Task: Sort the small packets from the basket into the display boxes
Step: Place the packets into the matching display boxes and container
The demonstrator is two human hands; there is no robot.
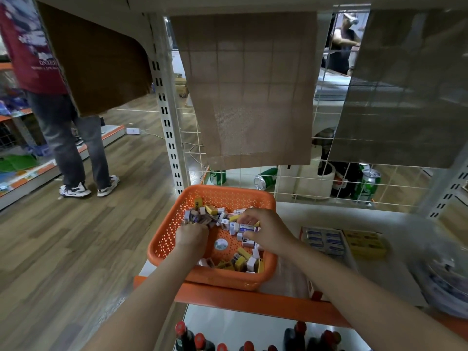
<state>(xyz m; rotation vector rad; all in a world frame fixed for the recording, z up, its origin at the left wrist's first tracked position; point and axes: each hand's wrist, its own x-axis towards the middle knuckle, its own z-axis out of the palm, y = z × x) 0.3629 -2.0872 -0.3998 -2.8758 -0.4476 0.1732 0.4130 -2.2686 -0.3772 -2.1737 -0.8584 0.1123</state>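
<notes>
An orange perforated basket [177,219] sits at the left end of a white shelf and holds several small packets, white-blue, yellow and brown. Both hands are inside it. My left hand [191,238] has its fingers curled down over a cluster of brown packets [200,219] near the basket's left wall. My right hand [266,229] pinches white-blue packets [246,228] at the basket's middle. More yellow and white packets [244,262] lie along the near wall. To the right stand two display boxes: one with white-blue packets [324,240], one with yellow packets [364,243].
A wire grid backs the shelf, with green cans [368,184] and a white container [304,183] behind it. Cloth panels [250,89] hang above. A clear bag [445,282] lies at the right. Dark bottles with red caps [187,335] stand on the lower shelf. A person [63,110] stands in the aisle at left.
</notes>
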